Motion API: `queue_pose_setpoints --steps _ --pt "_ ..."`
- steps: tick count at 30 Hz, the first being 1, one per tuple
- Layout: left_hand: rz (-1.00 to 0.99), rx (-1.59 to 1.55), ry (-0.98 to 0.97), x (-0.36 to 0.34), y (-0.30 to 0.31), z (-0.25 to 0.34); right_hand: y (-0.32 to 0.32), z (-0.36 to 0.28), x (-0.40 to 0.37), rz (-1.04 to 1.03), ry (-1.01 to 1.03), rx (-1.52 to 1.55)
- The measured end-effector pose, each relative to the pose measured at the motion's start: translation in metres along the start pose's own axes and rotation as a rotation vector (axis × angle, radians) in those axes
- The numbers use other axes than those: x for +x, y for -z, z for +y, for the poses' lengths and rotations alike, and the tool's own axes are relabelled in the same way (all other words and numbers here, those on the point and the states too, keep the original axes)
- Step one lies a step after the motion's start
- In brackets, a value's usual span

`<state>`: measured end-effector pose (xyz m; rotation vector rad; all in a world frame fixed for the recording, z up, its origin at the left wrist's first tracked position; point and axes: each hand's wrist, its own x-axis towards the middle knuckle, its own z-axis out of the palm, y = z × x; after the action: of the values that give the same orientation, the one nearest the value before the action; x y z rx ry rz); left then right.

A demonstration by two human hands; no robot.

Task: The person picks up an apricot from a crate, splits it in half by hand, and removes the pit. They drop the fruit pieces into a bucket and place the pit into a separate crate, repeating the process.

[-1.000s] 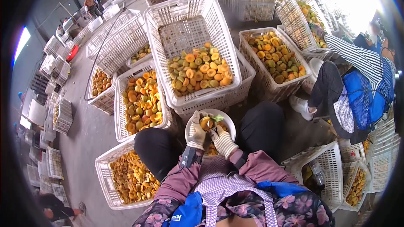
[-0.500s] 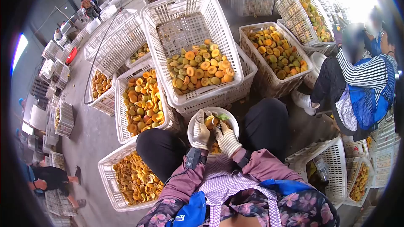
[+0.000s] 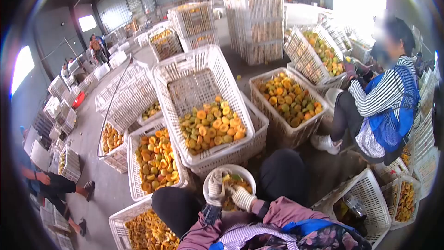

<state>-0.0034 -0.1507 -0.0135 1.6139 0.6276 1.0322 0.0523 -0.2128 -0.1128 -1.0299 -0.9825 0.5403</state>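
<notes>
Between my knees stands a white bucket [image 3: 251, 179] with yellow-orange fruit pieces inside. My left hand [image 3: 215, 190], in a pale knitted glove, is closed over the left part of the bucket. A yellowish-orange fruit [image 3: 227, 178], like an apricot, shows at its fingertips, partly covered. My right hand [image 3: 242, 197], in a striped glove, comes in from the right with curled fingers, close to the left. What it grips is hidden and blurred. Just beyond the bucket, a white crate [image 3: 159, 81] holds halved orange and green fruit and rests tilted on another crate.
Crates of halved fruit stand left [image 3: 132, 183] and right [image 3: 289, 132] of it. A lower-left crate [image 3: 115, 224] holds flattened fruit pieces. A co-worker [image 3: 386, 92] in a striped top sits at right. Another crate [image 3: 379, 203] holds a plastic bottle. Stacked crates [image 3: 254, 30] rise behind.
My view has tilted up, so more of the hall shows and the bucket sits lower. Both hands remain at the bucket, a little deeper over it. The person at far left has shifted.
</notes>
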Motion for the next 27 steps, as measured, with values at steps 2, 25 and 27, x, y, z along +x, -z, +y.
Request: queue_pose_setpoints --steps 2,25,27 --pt "-0.023 -0.167 0.109 0.001 0.001 0.011 0.011 -0.07 0.013 -0.193 -0.66 -0.047" --pt "-0.633 -0.444 0.43 0.017 0.031 0.021 0.003 -0.152 0.035 -0.324 -1.132 0.245" --pt "-0.578 -0.42 0.158 0.018 0.026 0.029 0.004 -0.147 0.036 -0.243 -1.149 0.426"
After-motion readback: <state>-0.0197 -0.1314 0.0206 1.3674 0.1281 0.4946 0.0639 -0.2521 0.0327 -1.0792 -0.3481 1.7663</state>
